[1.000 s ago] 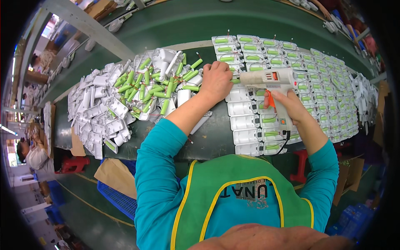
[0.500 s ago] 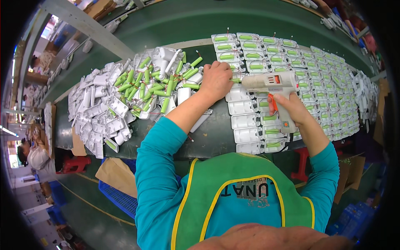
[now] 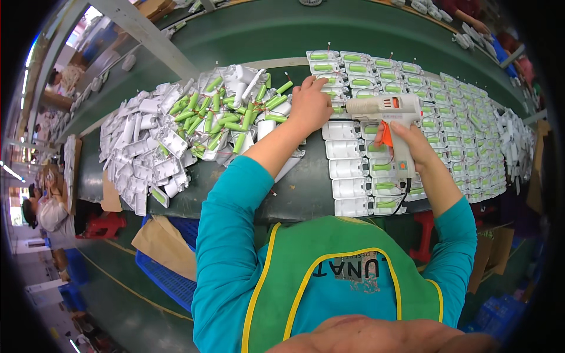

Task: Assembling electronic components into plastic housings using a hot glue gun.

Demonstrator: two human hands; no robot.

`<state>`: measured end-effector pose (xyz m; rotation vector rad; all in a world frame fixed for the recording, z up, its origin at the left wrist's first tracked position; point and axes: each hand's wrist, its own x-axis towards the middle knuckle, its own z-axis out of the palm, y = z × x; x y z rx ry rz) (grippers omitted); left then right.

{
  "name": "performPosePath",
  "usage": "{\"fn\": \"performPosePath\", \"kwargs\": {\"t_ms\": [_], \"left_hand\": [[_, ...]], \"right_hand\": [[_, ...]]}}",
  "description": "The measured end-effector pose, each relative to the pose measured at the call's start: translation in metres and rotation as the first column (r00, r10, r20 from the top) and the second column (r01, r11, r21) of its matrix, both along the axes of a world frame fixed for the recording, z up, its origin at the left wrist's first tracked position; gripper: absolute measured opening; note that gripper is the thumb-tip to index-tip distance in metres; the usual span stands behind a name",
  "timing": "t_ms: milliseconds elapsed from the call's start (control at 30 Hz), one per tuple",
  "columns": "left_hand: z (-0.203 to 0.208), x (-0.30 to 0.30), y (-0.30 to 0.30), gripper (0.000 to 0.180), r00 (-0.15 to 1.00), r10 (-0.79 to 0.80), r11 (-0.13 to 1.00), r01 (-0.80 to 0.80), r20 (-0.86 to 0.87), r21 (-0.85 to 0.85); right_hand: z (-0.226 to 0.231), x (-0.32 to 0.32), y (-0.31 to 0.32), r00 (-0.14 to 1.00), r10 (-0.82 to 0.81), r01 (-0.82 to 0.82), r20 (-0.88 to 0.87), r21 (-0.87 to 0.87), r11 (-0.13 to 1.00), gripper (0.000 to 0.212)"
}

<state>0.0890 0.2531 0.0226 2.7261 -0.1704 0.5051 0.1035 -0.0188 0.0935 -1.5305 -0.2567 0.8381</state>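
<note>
My right hand (image 3: pixel 406 141) grips a white hot glue gun (image 3: pixel 382 106) with an orange trigger, its nozzle pointing left. The nozzle tip is close to my left hand (image 3: pixel 311 106), which lies over the left column of white plastic housings (image 3: pixel 345 149). The left hand's fingers are bent but apart, reaching over the edge of a housing, and its thumb is mostly hidden. Green cylindrical batteries (image 3: pixel 356 57) with thin wires sit in many of the housings. Nearer housings in that left column hold no battery.
To the left lies a heap of loose white housings (image 3: pixel 141 138), with loose green batteries (image 3: pixel 235 126) piled on its right part. More white parts (image 3: pixel 518 141) are heaped at the far right. A blue crate (image 3: pixel 168 276) with brown cardboard stands below the table's left front. Other people are around.
My left hand has shifted slightly away from me, its fingers now more stretched and spread. The glue gun has moved a little the same way, and the view has shifted slightly.
</note>
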Motion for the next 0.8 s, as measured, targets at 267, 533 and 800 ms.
{"fn": "performPosePath", "kwargs": {"t_ms": [267, 533, 800], "left_hand": [[-0.001, -0.006, -0.002, 0.009, 0.993, 0.063, 0.998, -0.061, 0.097, -0.017], [0.042, -0.015, 0.050, 0.022, 0.937, 0.247, 0.948, -0.181, -0.245, 0.263], [0.034, -0.003, 0.029, 0.040, 0.908, 0.335, 0.869, -0.195, -0.250, 0.455]], "right_hand": [[-0.003, -0.001, 0.006, 1.000, -0.009, 0.009, 0.019, 0.037, 0.999, 0.037], [0.004, -0.006, 0.005, 0.999, -0.034, 0.034, 0.000, -0.019, 0.999, 0.035], [0.009, -0.012, 0.000, 1.000, -0.006, 0.007, -0.004, 0.027, 1.000, 0.036]]}}
